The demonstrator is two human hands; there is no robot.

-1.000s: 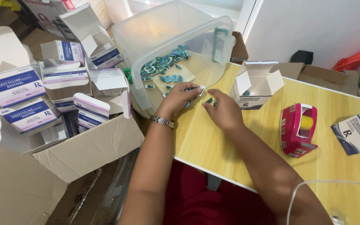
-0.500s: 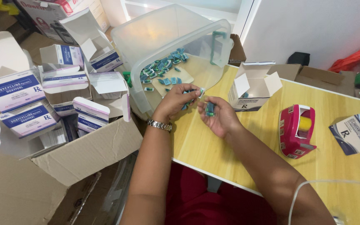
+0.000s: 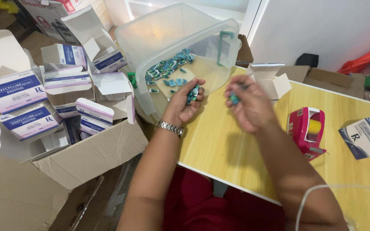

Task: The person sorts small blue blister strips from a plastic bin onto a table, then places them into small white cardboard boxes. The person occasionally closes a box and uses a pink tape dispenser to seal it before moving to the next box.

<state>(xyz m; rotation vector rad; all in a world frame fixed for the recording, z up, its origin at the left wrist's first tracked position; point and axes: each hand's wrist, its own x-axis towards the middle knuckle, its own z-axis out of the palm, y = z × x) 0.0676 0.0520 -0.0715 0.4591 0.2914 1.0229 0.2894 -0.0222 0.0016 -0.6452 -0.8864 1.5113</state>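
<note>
My left hand (image 3: pixel 186 104), with a metal watch on its wrist, is curled around a small bunch of teal capsule strips (image 3: pixel 192 94) just in front of the tipped clear plastic bin (image 3: pixel 219 64). My right hand (image 3: pixel 249 105) hovers over the yellow table (image 3: pixel 219 141), blurred, pinching one teal strip (image 3: pixel 234 99) between its fingers. More teal strips (image 3: pixel 168 70) lie loose inside the bin. An open white carton (image 3: pixel 270 79) stands just behind my right hand.
A pink tape dispenser (image 3: pixel 307 130) sits on the table to the right, with flat blue-and-white cartons (image 3: pixel 367 137) beyond it. A large cardboard box (image 3: pixel 82 158) at the left holds several blue-and-white medicine cartons (image 3: pixel 16 92).
My hands have come apart: the right hand moved right and toward me with a strip, while the left stayed by the bin holding its bunch.
</note>
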